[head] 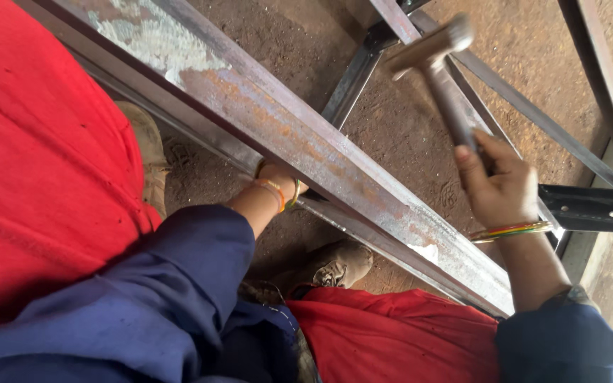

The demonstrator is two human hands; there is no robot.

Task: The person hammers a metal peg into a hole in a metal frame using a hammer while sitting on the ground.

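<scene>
My right hand (499,183) grips the handle of a hammer (431,51), whose metal head is raised and blurred above the frame. A long rusty steel beam (299,138) runs diagonally from top left to lower right across my lap. My left hand (278,179) reaches under the beam; only the wrist with its bangles shows, and the fingers are hidden behind the steel.
Dark welded steel bars (505,92) form a frame on the dirt floor (306,42) beyond the beam. A black bracket (590,209) sits at right. My red trousers (44,156) and worn shoes (338,262) are below the beam.
</scene>
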